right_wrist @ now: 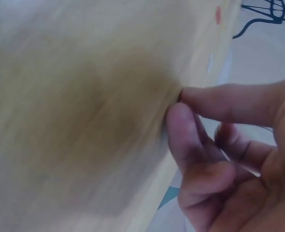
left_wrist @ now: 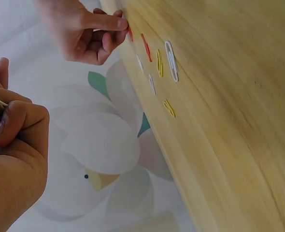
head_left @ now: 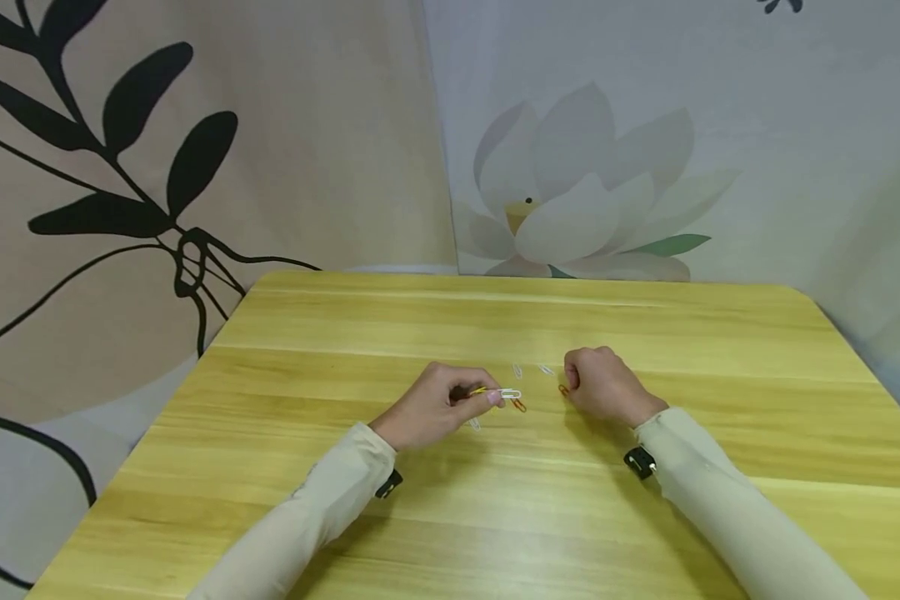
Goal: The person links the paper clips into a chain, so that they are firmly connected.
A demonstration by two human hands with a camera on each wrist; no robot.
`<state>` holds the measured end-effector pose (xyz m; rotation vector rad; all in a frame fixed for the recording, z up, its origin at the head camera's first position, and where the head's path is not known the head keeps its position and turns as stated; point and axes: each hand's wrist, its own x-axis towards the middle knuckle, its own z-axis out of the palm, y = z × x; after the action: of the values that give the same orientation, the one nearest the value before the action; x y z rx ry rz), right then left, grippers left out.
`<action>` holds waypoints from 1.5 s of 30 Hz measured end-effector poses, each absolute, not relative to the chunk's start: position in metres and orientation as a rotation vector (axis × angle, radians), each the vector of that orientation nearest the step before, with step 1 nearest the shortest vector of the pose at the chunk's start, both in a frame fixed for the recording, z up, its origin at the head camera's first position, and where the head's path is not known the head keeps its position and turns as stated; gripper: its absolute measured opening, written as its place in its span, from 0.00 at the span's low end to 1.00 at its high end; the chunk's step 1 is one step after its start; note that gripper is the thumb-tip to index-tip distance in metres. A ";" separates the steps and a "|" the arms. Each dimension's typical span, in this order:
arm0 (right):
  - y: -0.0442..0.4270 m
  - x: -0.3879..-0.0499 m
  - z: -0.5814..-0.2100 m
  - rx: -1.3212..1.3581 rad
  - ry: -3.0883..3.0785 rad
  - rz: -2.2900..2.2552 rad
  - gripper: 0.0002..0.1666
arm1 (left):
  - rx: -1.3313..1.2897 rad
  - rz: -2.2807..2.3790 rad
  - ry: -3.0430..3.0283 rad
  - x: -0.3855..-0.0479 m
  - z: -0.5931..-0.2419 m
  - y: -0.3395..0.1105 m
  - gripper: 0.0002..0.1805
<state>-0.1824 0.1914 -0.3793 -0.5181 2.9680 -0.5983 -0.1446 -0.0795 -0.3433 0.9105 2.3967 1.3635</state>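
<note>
In the head view my left hand pinches a white paper clip above the table, with a yellow paper clip beside it at the fingers. Whether these two are linked I cannot tell. To the right, my right hand is down at the tabletop, its thumb and forefinger pinching an orange-red paper clip. The left wrist view shows the red end of that clip at the fingertips; in the right wrist view the fingers hide it. Another orange-red paper clip lies between the hands.
Several more clips lie on the wooden table, among them white clips behind the hands, a large white clip and yellow clips. A patterned curtain hangs behind the table's far edge.
</note>
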 end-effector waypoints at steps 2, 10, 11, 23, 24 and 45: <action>0.191 -0.184 -0.380 -0.512 2.953 -0.613 0.14 | 0.916 1.363 2.397 -0.145 -0.344 -0.080 0.08; 0.188 -0.190 -0.381 -0.490 2.871 -0.622 0.15 | 0.943 1.363 2.382 -0.143 -0.345 -0.077 0.08; 0.188 -0.190 -0.380 -0.486 2.861 -0.622 0.14 | 0.943 1.363 2.381 -0.143 -0.346 -0.077 0.08; 0.185 -0.188 -0.383 -0.490 2.879 -0.626 0.11 | 0.941 1.363 2.373 -0.141 -0.348 -0.075 0.08; 0.185 -0.187 -0.383 -0.508 2.887 -0.624 0.11 | 0.944 1.362 2.372 -0.142 -0.349 -0.075 0.08; 0.182 -0.190 -0.378 -0.577 2.825 -0.543 0.11 | 0.962 1.348 2.376 -0.142 -0.346 -0.074 0.08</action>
<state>-0.1903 0.1820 -0.3777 -0.5772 2.8248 -0.5430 -0.1416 -0.0736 -0.3465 0.9621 2.3761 1.3485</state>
